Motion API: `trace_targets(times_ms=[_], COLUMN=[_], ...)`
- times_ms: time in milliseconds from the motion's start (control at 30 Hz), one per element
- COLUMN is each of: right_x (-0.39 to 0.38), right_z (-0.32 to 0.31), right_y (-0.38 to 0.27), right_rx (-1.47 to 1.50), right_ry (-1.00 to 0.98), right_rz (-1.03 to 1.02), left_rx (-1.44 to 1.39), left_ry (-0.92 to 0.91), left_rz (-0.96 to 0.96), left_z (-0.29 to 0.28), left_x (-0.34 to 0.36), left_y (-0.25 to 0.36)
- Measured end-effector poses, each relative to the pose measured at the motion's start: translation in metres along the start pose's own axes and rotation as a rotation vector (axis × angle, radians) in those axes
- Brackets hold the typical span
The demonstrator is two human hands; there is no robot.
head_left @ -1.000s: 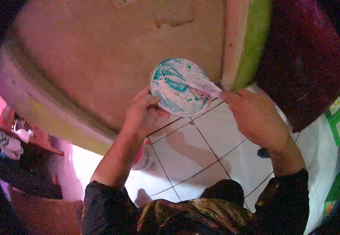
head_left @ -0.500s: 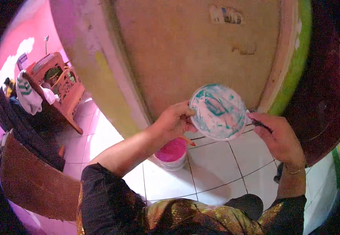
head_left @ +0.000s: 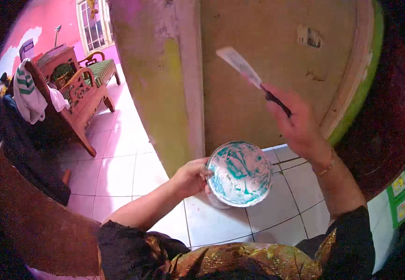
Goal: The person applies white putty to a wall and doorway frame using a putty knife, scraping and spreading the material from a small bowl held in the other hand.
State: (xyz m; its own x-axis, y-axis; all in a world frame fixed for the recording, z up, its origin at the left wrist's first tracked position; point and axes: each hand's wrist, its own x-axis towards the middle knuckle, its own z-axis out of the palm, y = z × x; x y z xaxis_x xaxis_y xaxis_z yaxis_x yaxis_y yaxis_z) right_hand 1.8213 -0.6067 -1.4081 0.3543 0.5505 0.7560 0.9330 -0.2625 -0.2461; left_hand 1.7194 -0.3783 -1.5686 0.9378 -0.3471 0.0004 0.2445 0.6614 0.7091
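Observation:
My left hand (head_left: 194,177) grips the left rim of a round lid (head_left: 240,175), thumb on top. White and teal paste is smeared over the lid's face. My right hand (head_left: 300,123), a little blurred, is raised in front of the brown panel, closed round the dark handle of a knife (head_left: 242,67). Its long flat blade, coated whitish, points up and to the left, well apart from the lid. Behind the lid a white bucket (head_left: 217,201) stands on the floor, mostly hidden.
A brown door-like panel (head_left: 258,102) with torn patches rises ahead, beside a yellow-stained wall edge (head_left: 165,93). To the left stand a carved wooden bench (head_left: 83,91) and a brown board (head_left: 44,219). White tiles (head_left: 216,228) cover the floor. A dark surface curves along the right.
My right hand has lifted the knife away from the lid, up toward the panel. The lid has come lower and now covers most of the bucket. The view has turned left.

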Motion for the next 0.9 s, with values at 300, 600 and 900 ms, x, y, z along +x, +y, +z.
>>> trace_targets(times_ms=[300, 600, 900], right_x=[0.159, 0.201, 0.136], right_z=[0.125, 0.186, 0.139], right_y=[-0.073, -0.082, -0.081], right_rx=[-0.47, -0.62, -0.476], right_ry=[0.176, 0.075, -0.121], right_rz=[-0.18, 0.015, -0.136], left_rx=[-0.043, -0.031, -0.005], left_ry=[-0.009, 0.014, 0.032], left_rz=[-0.026, -0.054, -0.029], left_z=[-0.099, -0.141, -0.118], left_x=[-0.029, -0.035, -0.053], left_y=[0.047, 0.075, 0.056])
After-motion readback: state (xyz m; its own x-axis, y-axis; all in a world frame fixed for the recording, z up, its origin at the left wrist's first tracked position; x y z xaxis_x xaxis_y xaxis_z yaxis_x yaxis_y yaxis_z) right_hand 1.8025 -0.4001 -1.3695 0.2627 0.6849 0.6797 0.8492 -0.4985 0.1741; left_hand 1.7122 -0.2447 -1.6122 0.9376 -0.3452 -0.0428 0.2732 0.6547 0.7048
